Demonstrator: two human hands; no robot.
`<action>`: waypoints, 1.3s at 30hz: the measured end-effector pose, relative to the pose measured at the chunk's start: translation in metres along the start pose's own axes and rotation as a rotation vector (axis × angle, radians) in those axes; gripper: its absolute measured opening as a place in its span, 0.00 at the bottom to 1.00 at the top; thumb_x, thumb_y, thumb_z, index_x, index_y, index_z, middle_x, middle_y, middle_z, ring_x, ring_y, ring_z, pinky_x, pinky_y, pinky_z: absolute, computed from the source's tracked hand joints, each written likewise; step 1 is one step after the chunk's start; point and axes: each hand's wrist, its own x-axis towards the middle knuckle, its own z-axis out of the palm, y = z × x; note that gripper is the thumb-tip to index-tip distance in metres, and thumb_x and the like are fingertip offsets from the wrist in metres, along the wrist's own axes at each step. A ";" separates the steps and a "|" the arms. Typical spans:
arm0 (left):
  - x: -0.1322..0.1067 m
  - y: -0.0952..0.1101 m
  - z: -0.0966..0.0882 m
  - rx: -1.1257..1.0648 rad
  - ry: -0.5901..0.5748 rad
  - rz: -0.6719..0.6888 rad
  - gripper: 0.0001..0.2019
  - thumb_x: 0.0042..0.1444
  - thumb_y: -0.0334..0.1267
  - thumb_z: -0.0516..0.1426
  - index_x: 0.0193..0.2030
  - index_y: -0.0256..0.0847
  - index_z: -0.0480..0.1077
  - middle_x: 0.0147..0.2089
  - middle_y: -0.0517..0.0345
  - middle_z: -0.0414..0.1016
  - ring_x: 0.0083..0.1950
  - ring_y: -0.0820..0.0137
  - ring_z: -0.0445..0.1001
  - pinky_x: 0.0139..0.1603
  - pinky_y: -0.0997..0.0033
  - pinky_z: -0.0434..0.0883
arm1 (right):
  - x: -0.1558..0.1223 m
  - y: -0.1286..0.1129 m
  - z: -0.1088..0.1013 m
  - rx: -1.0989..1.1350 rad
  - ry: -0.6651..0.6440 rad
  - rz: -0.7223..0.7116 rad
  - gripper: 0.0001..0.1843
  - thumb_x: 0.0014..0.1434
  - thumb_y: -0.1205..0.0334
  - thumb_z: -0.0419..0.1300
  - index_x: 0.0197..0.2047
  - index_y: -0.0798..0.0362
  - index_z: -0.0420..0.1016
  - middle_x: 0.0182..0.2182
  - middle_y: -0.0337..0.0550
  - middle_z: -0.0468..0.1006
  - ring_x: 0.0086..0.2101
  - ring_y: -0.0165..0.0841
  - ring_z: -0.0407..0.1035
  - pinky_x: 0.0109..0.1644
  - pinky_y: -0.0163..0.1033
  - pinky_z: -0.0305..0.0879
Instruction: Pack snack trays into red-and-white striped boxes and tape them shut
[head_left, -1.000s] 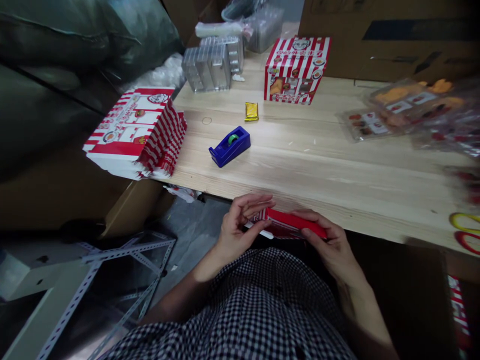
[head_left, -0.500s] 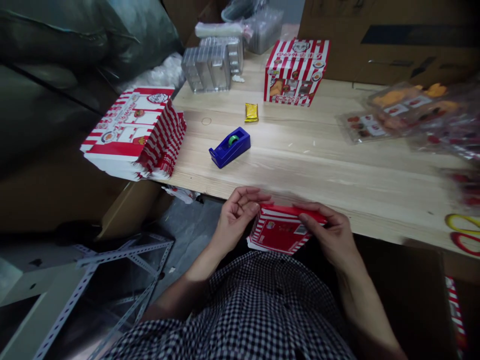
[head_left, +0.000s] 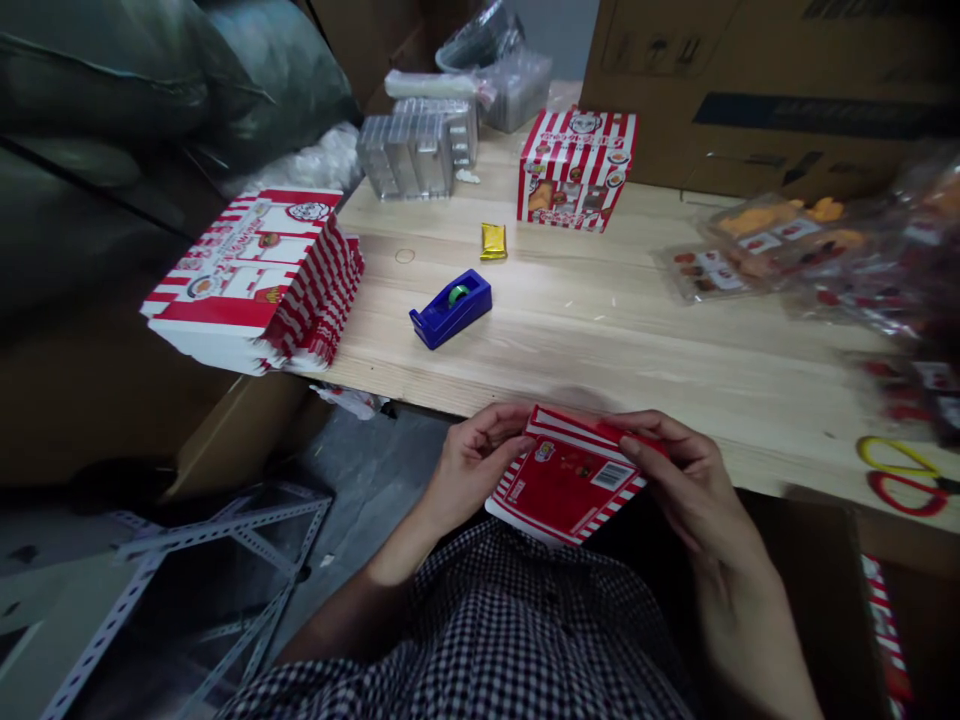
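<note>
A red and white striped cardboard box [head_left: 562, 485] is tilted between my hands, just off the table's front edge, its barcode panel facing me. My left hand [head_left: 480, 462] closes on the box's left side, thumb on the near panel and fingers behind. On the right, my right hand [head_left: 679, 475] pinches the upper right corner near a red flap, thumb in front. Behind the box, a blue tape dispenser [head_left: 452, 310] with green tape stands on the table. A small yellow packet [head_left: 493, 242] lies beyond it.
At the left edge sits a stack of flattened striped boxes [head_left: 240, 270]. A formed striped box [head_left: 577, 170] stands at the back beside clear plastic trays [head_left: 409, 160]. Bagged toy food [head_left: 795, 240] lies on the right, near yellow-and-red-handled scissors [head_left: 904, 475]. A large carton [head_left: 750, 100] rises behind.
The box has tipped so its barcode panel shows more fully. My left fingers have closed in on its left side, and the view has shifted slightly.
</note>
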 end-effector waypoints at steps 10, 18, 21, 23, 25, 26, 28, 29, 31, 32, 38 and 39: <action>-0.010 -0.014 -0.011 0.192 -0.058 0.170 0.21 0.67 0.35 0.57 0.65 0.49 0.65 0.56 0.52 0.79 0.57 0.63 0.79 0.59 0.61 0.75 | 0.006 0.005 -0.001 -0.115 -0.213 -0.139 0.09 0.64 0.58 0.64 0.46 0.42 0.84 0.52 0.43 0.81 0.53 0.40 0.75 0.57 0.49 0.71; -0.011 -0.023 -0.010 0.269 -0.024 0.217 0.16 0.67 0.33 0.55 0.60 0.47 0.70 0.56 0.54 0.79 0.55 0.66 0.79 0.59 0.64 0.75 | 0.010 0.012 -0.002 -0.099 -0.244 -0.140 0.08 0.65 0.60 0.64 0.46 0.41 0.84 0.53 0.42 0.80 0.54 0.39 0.74 0.58 0.46 0.69; -0.010 -0.024 -0.009 0.206 -0.033 0.213 0.17 0.67 0.32 0.56 0.61 0.48 0.69 0.56 0.54 0.79 0.57 0.66 0.78 0.60 0.64 0.74 | 0.013 0.014 -0.004 -0.072 -0.240 -0.115 0.08 0.65 0.60 0.64 0.46 0.42 0.84 0.53 0.42 0.80 0.53 0.38 0.74 0.56 0.44 0.70; -0.009 -0.024 -0.010 0.164 -0.045 0.197 0.20 0.67 0.33 0.57 0.64 0.49 0.64 0.55 0.54 0.79 0.55 0.66 0.79 0.59 0.64 0.74 | 0.015 0.016 -0.005 -0.042 -0.234 -0.089 0.08 0.64 0.59 0.65 0.46 0.43 0.84 0.53 0.43 0.81 0.51 0.38 0.75 0.55 0.42 0.71; -0.008 -0.024 -0.011 0.139 -0.060 0.158 0.25 0.66 0.33 0.58 0.68 0.50 0.59 0.54 0.53 0.80 0.53 0.67 0.80 0.56 0.64 0.75 | 0.018 0.017 -0.007 -0.015 -0.229 -0.060 0.08 0.64 0.58 0.65 0.46 0.43 0.84 0.52 0.43 0.82 0.50 0.37 0.76 0.54 0.41 0.72; -0.008 -0.023 -0.012 0.133 -0.067 0.133 0.27 0.66 0.34 0.58 0.69 0.50 0.57 0.54 0.52 0.80 0.51 0.67 0.80 0.55 0.65 0.76 | 0.019 0.018 -0.008 -0.005 -0.229 -0.050 0.08 0.64 0.58 0.65 0.46 0.43 0.84 0.51 0.43 0.82 0.50 0.37 0.77 0.54 0.40 0.72; -0.007 -0.022 -0.013 0.129 -0.075 0.091 0.28 0.66 0.35 0.59 0.70 0.49 0.56 0.54 0.51 0.80 0.52 0.66 0.80 0.55 0.64 0.76 | 0.022 0.020 -0.011 0.011 -0.236 -0.042 0.09 0.65 0.57 0.65 0.47 0.43 0.84 0.50 0.43 0.83 0.50 0.36 0.77 0.54 0.40 0.72; -0.007 -0.022 -0.014 0.132 -0.077 0.079 0.28 0.66 0.35 0.59 0.70 0.49 0.56 0.53 0.51 0.80 0.52 0.65 0.80 0.55 0.63 0.76 | 0.024 0.021 -0.012 0.016 -0.242 -0.041 0.09 0.65 0.57 0.64 0.47 0.43 0.84 0.50 0.43 0.83 0.50 0.36 0.77 0.54 0.40 0.72; -0.007 -0.021 -0.014 0.147 -0.078 0.071 0.27 0.66 0.35 0.59 0.69 0.49 0.56 0.53 0.51 0.80 0.53 0.64 0.80 0.56 0.62 0.76 | 0.026 0.023 -0.016 0.012 -0.260 -0.043 0.08 0.66 0.58 0.64 0.47 0.43 0.84 0.50 0.42 0.83 0.50 0.36 0.77 0.54 0.39 0.72; -0.007 -0.020 -0.014 0.151 -0.080 0.072 0.27 0.66 0.35 0.58 0.69 0.49 0.57 0.54 0.51 0.80 0.53 0.64 0.80 0.56 0.62 0.76 | 0.027 0.024 -0.017 0.005 -0.269 -0.045 0.08 0.66 0.58 0.64 0.47 0.43 0.84 0.51 0.42 0.83 0.50 0.35 0.77 0.53 0.38 0.72; -0.009 -0.023 -0.012 0.185 -0.106 0.122 0.27 0.67 0.34 0.57 0.71 0.51 0.57 0.56 0.51 0.79 0.54 0.65 0.80 0.57 0.62 0.76 | 0.030 0.023 -0.021 -0.016 -0.340 -0.061 0.07 0.65 0.61 0.64 0.44 0.43 0.84 0.50 0.41 0.83 0.49 0.33 0.77 0.53 0.38 0.73; -0.009 -0.024 -0.012 0.196 -0.111 0.131 0.27 0.67 0.34 0.56 0.71 0.51 0.56 0.57 0.51 0.78 0.54 0.65 0.79 0.58 0.61 0.76 | 0.031 0.023 -0.021 -0.012 -0.345 -0.060 0.07 0.65 0.61 0.64 0.44 0.43 0.84 0.50 0.41 0.83 0.49 0.33 0.77 0.52 0.38 0.73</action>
